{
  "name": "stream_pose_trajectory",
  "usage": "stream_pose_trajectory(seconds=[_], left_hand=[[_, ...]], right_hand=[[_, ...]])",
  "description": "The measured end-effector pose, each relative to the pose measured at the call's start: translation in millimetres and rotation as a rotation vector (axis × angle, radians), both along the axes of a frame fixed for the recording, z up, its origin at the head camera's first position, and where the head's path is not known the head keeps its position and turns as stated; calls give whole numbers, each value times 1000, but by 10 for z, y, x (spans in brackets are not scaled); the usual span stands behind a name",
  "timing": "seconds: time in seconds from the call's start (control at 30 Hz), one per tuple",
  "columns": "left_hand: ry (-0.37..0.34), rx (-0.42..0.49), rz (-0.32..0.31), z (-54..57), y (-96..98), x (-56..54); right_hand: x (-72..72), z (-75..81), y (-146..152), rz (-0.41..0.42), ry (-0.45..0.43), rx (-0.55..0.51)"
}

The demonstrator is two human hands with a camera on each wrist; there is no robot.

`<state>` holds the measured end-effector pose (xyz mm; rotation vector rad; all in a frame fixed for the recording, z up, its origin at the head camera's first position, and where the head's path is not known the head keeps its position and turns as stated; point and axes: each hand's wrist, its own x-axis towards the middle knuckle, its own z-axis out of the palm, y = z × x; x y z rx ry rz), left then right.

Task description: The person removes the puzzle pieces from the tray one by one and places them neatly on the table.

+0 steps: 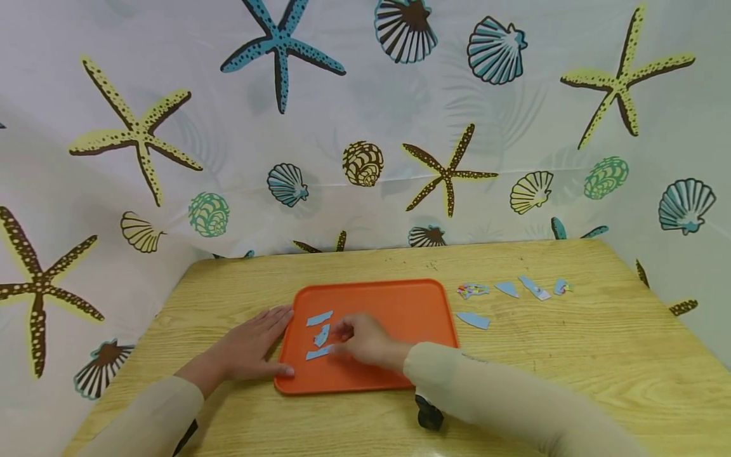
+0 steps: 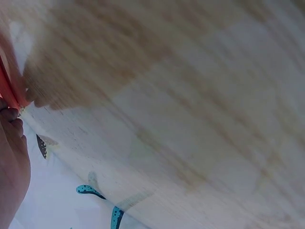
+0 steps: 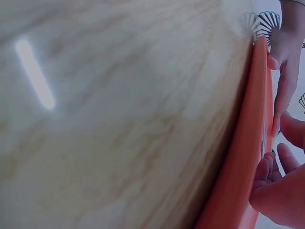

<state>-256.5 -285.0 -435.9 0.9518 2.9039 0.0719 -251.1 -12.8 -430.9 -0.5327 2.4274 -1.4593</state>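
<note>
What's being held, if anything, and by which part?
Nothing appears held: the left hand touches the left rim of the tray; the right hand has thumb and forefinger apart.

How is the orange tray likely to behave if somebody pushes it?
The tray would probably slide flat rather than tip, being low and wide. It looks fairly stiff, as its raised rim holds an even shape. The blue pieces lying on it look thin and could shift.

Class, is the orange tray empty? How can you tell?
Not empty: three light-blue paper pieces show on the orange tray, near the right hand.
</note>
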Motion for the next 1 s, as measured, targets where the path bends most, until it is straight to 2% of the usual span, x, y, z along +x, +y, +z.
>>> stream_pose_trajectory(seconds=[0.37,0.7,1.0], left_hand=[[12,0,-5,-12,-2,-9],[15,-8,-6,-16,-4,-28],[8,0,-1,-22,0,-26]], right_hand=[[0,-4,-18,21,34,52],[0,-24,-43,30,103,115],[54,5,-55,13,89,141]])
